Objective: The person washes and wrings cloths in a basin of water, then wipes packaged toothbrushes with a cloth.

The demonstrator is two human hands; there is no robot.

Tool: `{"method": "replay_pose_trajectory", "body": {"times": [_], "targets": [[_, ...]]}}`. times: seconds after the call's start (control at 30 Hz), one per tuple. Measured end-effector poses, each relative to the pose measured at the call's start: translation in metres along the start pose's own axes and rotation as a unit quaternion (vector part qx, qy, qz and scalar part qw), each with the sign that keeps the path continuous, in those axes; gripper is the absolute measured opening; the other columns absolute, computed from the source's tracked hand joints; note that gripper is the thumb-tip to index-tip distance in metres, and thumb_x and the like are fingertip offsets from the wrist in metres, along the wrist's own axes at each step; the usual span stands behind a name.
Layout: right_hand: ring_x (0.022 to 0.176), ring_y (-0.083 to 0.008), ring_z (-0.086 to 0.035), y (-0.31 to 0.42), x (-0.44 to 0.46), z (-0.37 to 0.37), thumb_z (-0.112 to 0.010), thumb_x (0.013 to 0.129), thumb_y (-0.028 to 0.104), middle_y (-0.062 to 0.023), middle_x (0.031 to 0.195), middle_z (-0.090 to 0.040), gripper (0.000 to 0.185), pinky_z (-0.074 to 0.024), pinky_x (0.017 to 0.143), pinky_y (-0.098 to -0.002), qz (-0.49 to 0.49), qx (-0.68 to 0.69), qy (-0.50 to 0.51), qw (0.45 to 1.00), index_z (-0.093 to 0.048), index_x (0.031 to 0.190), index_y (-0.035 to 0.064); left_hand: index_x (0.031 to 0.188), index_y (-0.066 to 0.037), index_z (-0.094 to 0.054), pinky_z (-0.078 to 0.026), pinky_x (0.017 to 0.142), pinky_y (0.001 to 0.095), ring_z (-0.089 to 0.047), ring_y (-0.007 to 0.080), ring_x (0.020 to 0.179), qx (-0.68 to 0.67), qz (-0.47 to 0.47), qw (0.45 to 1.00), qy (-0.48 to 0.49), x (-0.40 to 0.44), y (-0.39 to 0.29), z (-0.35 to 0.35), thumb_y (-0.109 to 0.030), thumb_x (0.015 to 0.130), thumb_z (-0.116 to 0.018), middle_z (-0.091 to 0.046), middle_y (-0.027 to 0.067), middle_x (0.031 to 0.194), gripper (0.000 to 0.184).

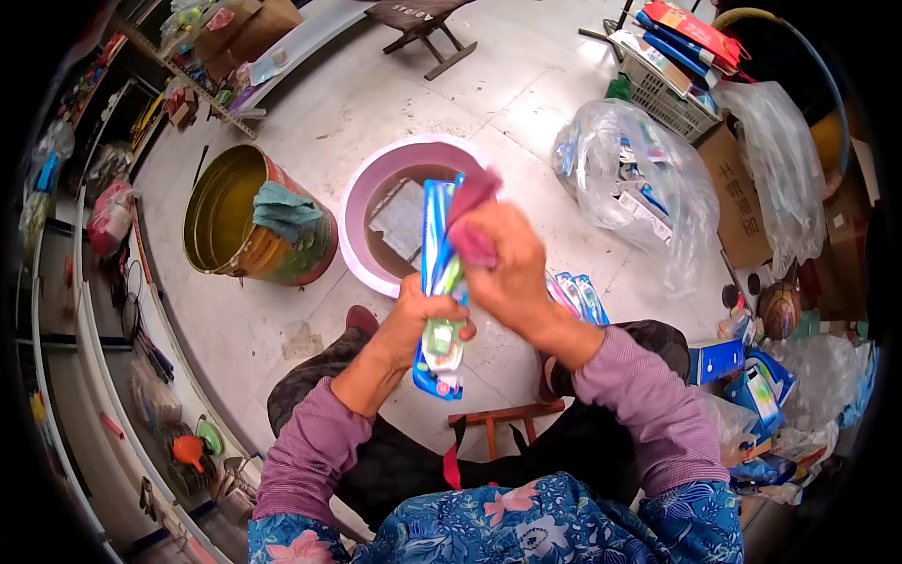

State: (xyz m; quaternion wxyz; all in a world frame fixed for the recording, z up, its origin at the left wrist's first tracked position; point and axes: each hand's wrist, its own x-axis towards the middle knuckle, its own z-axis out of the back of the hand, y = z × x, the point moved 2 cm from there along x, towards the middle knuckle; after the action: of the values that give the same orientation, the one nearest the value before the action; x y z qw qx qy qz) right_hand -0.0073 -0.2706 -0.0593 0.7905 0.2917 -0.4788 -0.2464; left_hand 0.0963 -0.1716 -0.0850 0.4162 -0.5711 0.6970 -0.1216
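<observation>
Upright in front of me, a blue packaged toothbrush point(440, 362) is held by my left hand point(413, 324), whose fingers wrap round its middle. My right hand point(507, 258) is closed on a dark red cloth point(473, 235) at the upper part of the package. Behind the package, a pink basin point(362, 188) holds murky water with a grey flat piece point(402, 221) in it. Several more packaged toothbrushes point(581, 296) lie on the floor beyond my right forearm.
A metal bucket point(315, 249) with a teal cloth point(285, 209) over its rim stands left of the basin. A clear plastic bag of packages point(639, 179) lies at right, near a crate point(662, 99). Shelves line the left; a small wooden stool point(505, 414) is between my legs.
</observation>
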Motion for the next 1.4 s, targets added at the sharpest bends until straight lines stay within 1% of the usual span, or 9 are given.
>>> {"method": "replay_pose_trajectory", "body": {"times": [0.27, 0.5, 0.6, 0.67, 0.8, 0.93, 1.07, 1.2, 1.4], "targets": [[0.078, -0.0326, -0.055, -0.022, 0.017, 0.011, -0.060, 0.068, 0.000, -0.0135, 0.083, -0.057, 0.019, -0.0442, 0.067, -0.0403, -0.052, -0.047, -0.046, 0.996, -0.060, 0.086, 0.0065, 0.106, -0.003, -0.054, -0.045, 0.051, 0.0278, -0.053, 0.0177, 0.081, -0.021, 0.034, 0.997, 0.062, -0.006, 0.002, -0.022, -0.001, 0.062, -0.055, -0.056, 0.0086, 0.088, 0.045], [0.078, -0.0316, -0.056, 0.028, -0.020, 0.016, -0.065, 0.065, 0.003, -0.0134, 0.084, -0.057, 0.029, -0.0455, 0.067, -0.0396, -0.059, -0.002, 0.087, 0.994, -0.059, 0.093, 0.0070, 0.096, 0.000, -0.057, -0.048, 0.057, 0.0329, -0.054, 0.0174, 0.060, -0.006, 0.002, 1.000, -0.021, 0.004, -0.009, -0.004, 0.003, 0.064, -0.056, -0.056, 0.0084, 0.078, 0.031], [0.079, -0.0316, -0.057, -0.023, -0.001, 0.017, -0.067, 0.065, 0.004, -0.0137, 0.083, -0.058, 0.028, -0.0453, 0.066, -0.0392, -0.040, -0.067, -0.016, 0.997, -0.060, 0.091, 0.0064, 0.108, 0.004, -0.049, -0.046, 0.052, 0.0297, -0.051, 0.0185, 0.056, 0.030, 0.033, 0.997, 0.056, -0.004, -0.003, -0.017, 0.003, 0.060, -0.055, -0.054, 0.0129, 0.076, 0.049], [0.080, -0.0317, -0.058, -0.038, 0.022, 0.024, -0.067, 0.064, 0.002, -0.0137, 0.084, -0.060, 0.026, -0.0457, 0.066, -0.0383, -0.193, 0.000, -0.003, 0.981, -0.060, 0.089, 0.0056, 0.110, 0.003, -0.049, -0.046, 0.052, 0.0305, -0.049, 0.0178, 0.055, 0.048, 0.039, 0.997, 0.038, -0.007, 0.003, -0.025, 0.004, 0.060, -0.056, -0.054, 0.0128, 0.075, 0.050], [0.082, -0.0305, -0.059, -0.001, 0.008, 0.018, -0.066, 0.062, 0.002, -0.0115, 0.086, -0.060, 0.026, -0.0466, 0.063, -0.0364, 0.042, -0.014, -0.052, 0.998, -0.061, 0.088, 0.0060, 0.104, 0.003, -0.053, -0.049, 0.055, 0.0315, -0.058, 0.0188, 0.061, 0.095, 0.011, 0.995, 0.024, 0.004, -0.001, -0.009, 0.008, 0.063, -0.057, -0.057, 0.0109, 0.076, 0.042], [0.079, -0.0275, -0.055, 0.026, -0.013, 0.009, -0.067, 0.054, 0.005, -0.0068, 0.084, -0.056, 0.035, -0.0470, 0.062, -0.0364, 0.061, -0.064, 0.138, 0.987, -0.062, 0.088, 0.0107, 0.101, 0.003, -0.056, -0.050, 0.054, 0.0313, -0.060, 0.0174, 0.061, 0.176, -0.138, 0.971, -0.081, 0.006, 0.014, -0.011, 0.009, 0.066, -0.057, -0.060, 0.0097, 0.078, 0.035], [0.073, -0.0289, -0.057, -0.021, 0.021, 0.012, -0.064, 0.060, 0.004, -0.0080, 0.078, -0.058, 0.027, -0.0468, 0.061, -0.0384, 0.045, -0.163, 0.040, 0.985, -0.063, 0.086, 0.0113, 0.107, 0.005, -0.053, -0.047, 0.055, 0.0275, -0.058, 0.0170, 0.059, 0.197, 0.017, 0.980, 0.002, -0.006, 0.014, -0.016, 0.004, 0.064, -0.061, -0.059, 0.0098, 0.075, 0.044], [0.054, -0.0153, -0.060, -0.094, 0.046, 0.042, -0.067, 0.078, 0.020, -0.0074, 0.067, -0.066, 0.018, -0.0465, 0.050, -0.0291, -0.285, 0.070, -0.087, 0.952, -0.069, 0.079, 0.0030, 0.107, 0.006, -0.053, -0.047, 0.055, 0.0284, -0.057, 0.0171, 0.058, 0.199, -0.018, 0.980, 0.012, -0.013, -0.005, -0.019, 0.002, 0.063, -0.060, -0.056, 0.0094, 0.072, 0.045], [0.049, -0.0087, -0.053, -0.029, 0.038, 0.061, -0.071, 0.077, 0.018, -0.0046, 0.064, -0.059, 0.024, -0.0410, 0.042, -0.0208, -0.476, 0.306, 0.194, 0.801, -0.065, 0.087, -0.0024, 0.111, 0.008, -0.051, -0.050, 0.061, 0.0294, -0.059, 0.0180, 0.067, 0.119, -0.135, 0.980, -0.084, -0.005, -0.024, -0.008, -0.002, 0.066, -0.060, -0.058, 0.0092, 0.078, 0.047]]}}
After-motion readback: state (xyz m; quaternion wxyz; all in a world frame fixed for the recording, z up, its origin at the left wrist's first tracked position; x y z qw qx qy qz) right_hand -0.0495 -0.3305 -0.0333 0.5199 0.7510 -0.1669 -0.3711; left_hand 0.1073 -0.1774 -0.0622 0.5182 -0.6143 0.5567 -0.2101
